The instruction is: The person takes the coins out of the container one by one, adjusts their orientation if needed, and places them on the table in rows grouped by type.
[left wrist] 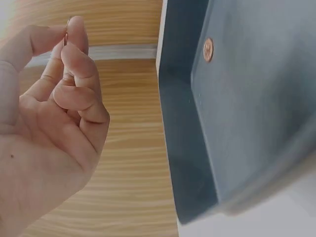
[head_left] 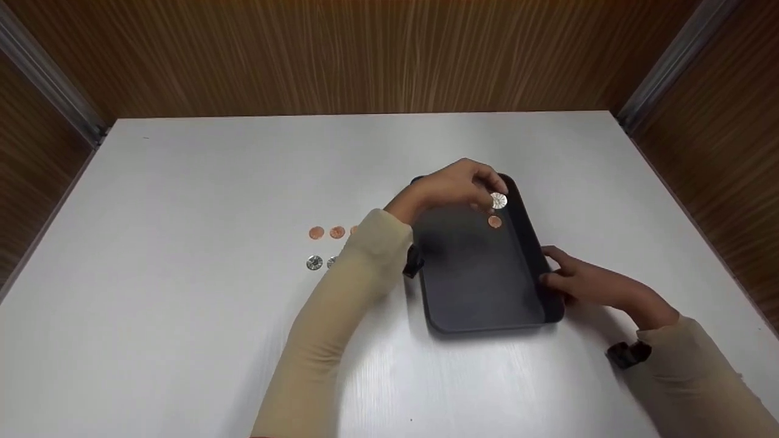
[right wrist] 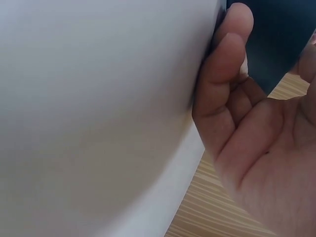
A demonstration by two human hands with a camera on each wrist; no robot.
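Note:
A dark rectangular tray (head_left: 481,286) lies right of the table's middle. My left hand (head_left: 494,196) hovers over its far end and pinches a coin between thumb and forefinger. That coin is silver (head_left: 498,200) in the head view and edge-on (left wrist: 66,35) in the left wrist view. One copper coin (head_left: 495,222) lies inside the tray (left wrist: 256,123), also seen as copper coin (left wrist: 208,49). My right hand (head_left: 551,271) grips the tray's right rim, thumb (right wrist: 232,44) against the dark tray (right wrist: 269,34).
On the white table (head_left: 182,340), left of my forearm, lie a row of copper coins (head_left: 316,232) and, nearer me, silver coins (head_left: 314,262); my sleeve hides some. Wooden walls close in the back and both sides.

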